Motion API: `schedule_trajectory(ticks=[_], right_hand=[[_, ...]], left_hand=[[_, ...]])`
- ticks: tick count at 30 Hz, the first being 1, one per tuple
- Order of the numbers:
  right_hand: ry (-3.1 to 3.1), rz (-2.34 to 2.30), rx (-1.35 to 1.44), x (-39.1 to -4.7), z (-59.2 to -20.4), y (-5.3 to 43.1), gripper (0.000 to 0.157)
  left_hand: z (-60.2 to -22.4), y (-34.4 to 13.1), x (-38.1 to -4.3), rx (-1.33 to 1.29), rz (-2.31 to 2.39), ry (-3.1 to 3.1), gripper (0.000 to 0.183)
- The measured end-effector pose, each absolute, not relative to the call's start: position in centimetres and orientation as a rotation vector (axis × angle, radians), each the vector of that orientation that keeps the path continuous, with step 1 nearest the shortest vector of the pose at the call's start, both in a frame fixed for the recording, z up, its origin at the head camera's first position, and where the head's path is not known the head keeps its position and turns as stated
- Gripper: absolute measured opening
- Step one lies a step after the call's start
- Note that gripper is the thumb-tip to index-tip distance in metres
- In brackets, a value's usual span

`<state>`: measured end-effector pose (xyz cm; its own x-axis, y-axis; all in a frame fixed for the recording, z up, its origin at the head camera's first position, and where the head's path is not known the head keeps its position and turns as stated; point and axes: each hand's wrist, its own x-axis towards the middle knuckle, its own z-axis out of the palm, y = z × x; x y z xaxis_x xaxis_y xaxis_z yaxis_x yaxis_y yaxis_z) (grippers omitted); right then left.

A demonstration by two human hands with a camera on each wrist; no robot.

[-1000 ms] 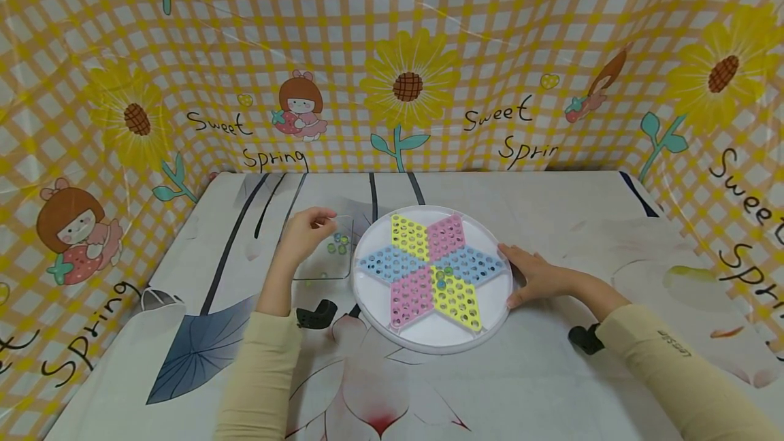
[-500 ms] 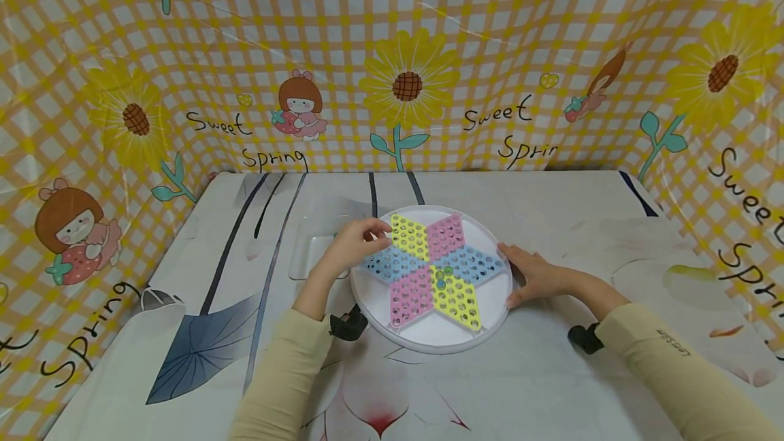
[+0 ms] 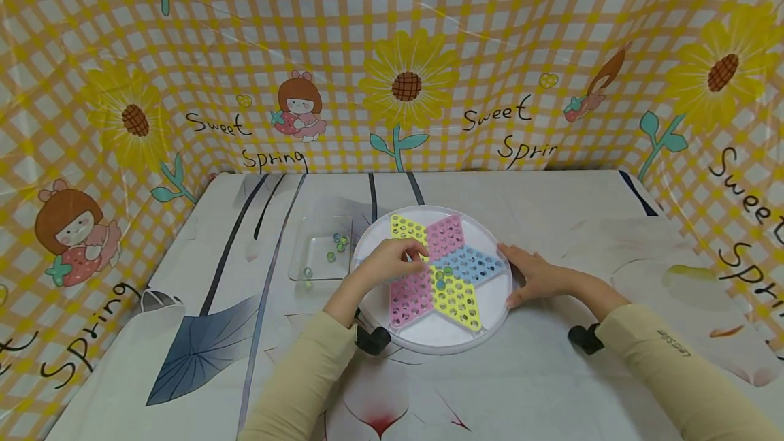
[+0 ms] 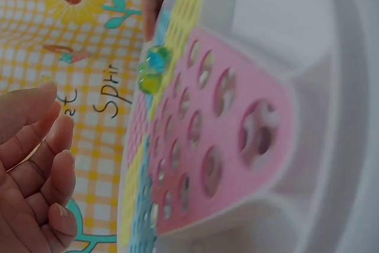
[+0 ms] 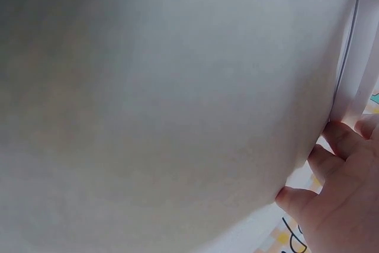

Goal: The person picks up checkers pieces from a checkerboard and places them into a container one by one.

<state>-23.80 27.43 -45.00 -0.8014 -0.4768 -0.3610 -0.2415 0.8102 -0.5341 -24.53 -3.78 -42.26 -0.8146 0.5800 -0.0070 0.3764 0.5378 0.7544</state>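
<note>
My left hand point(image 3: 395, 258) is over the left part of a round white Chinese checkers board point(image 3: 373, 308), its thumb and index finger pinched around a small marble that is mostly hidden. In the left wrist view the left hand point(image 4: 38, 170) has its other fingers loosely bent, beside the pink section point(image 4: 195, 128). Green and blue marbles point(image 3: 440, 284) sit near the middle of the star, at the tip of the front yellow section point(image 3: 459, 305). My right hand point(image 3: 539, 276) rests against the board's right rim with spread fingers. In the right wrist view its fingertips point(image 5: 290, 197) touch the edge.
A clear plastic tray point(image 3: 300, 250) left of the board holds several glass marbles point(image 3: 341, 248). The board and tray stand on a white printed tablecloth point(image 3: 527, 386). A checked yellow cloth point(image 3: 343, 12) hangs around the back and sides.
My left hand has moved right from above the tray, across the board's left edge, to near the star's centre. The right hand has stayed at the rim.
</note>
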Motion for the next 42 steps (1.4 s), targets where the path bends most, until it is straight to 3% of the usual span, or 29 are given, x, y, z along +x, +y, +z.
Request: schedule_trajectory(ticks=[23,42], right_hand=[[2.518,-0.653,-0.534,-23.8,-45.0,27.3,0.116],[2.533,-0.634,-0.54,-23.8,-45.1,27.3,0.117]], left_hand=[[-43.7,-1.4,-23.8,0.791,0.879,2.47,0.036],[-44.8,-0.4,-24.3,0.684,0.819,2.603,0.023]])
